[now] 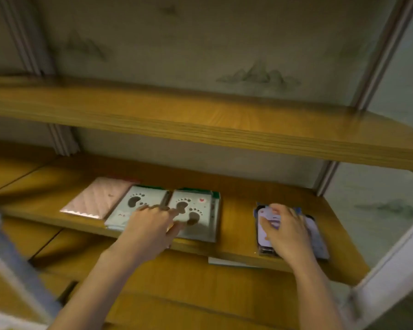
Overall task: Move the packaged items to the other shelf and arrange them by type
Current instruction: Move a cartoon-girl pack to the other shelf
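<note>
Left hand (pixel 150 225) rests flat on footprint packets (pixel 196 210) at centre; right hand (pixel 286 232) grips purple packets (pixel 316 234), lower right, on the wooden shelf (pixel 239 215).

Landmark: the pale mint flat packet with dark brown footprint prints and a small red heart (pixel 196 210). I record a green strip along its far edge. Just left of it, a second pale mint flat packet (pixel 141 201) carries the same brown footprint pattern. Further left, a flat pink packet (pixel 98 197) shows diagonal quilting. Right of it, apart, a stack of printed packets (pixel 316 234) is lavender and white with dark blue edges. Beneath it, the wooden shelf board (pixel 239 206) is honey-brown, straight-grained. Behind and above it, the beige wall panel (pixel 255 75) bears faint grey-green mountain motifs.
</note>
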The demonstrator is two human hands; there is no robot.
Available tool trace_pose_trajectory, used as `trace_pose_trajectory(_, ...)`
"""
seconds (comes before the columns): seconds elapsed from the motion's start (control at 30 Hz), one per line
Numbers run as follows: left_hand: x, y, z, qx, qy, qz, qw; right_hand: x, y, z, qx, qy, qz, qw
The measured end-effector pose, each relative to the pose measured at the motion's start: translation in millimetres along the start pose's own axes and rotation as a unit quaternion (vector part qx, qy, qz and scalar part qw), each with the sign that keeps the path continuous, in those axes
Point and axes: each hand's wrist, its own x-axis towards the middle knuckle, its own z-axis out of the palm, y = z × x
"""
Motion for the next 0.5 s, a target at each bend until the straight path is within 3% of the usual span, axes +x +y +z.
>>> trace_pose_trajectory(0.23, -61.5, -51.3, -13.1, 0.034, 0.009, -0.114, 0.993, -17.2, -91.4, 42.9, 0.009, -0.129, -0.199, 0.971)
trace_pose_trajectory(0.5, -139.4, -127.0, -44.0, 0.055, 0.033, -0.226, 0.972, -44.9, -192.5, 93.0, -0.001, -0.198, -0.329, 0.923)
